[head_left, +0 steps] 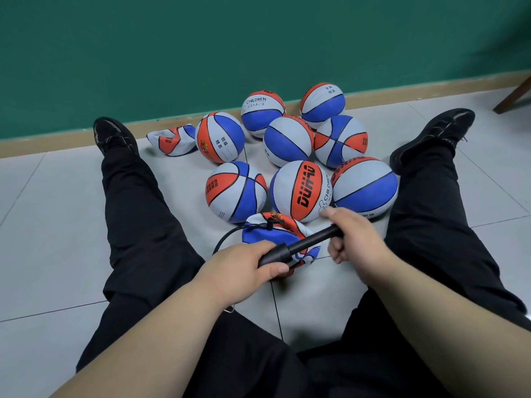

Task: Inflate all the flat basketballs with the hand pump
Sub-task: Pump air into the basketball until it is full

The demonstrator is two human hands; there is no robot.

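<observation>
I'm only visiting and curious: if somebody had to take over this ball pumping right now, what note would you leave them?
Left hand grips the barrel of the pump; right hand grips its handle.
The pump lies over a limp ball, and the hose runs to that ball.
Done: eight round balls sit just beyond.
Left: fill this limp one, then the crumpled ball by the wall.
</observation>
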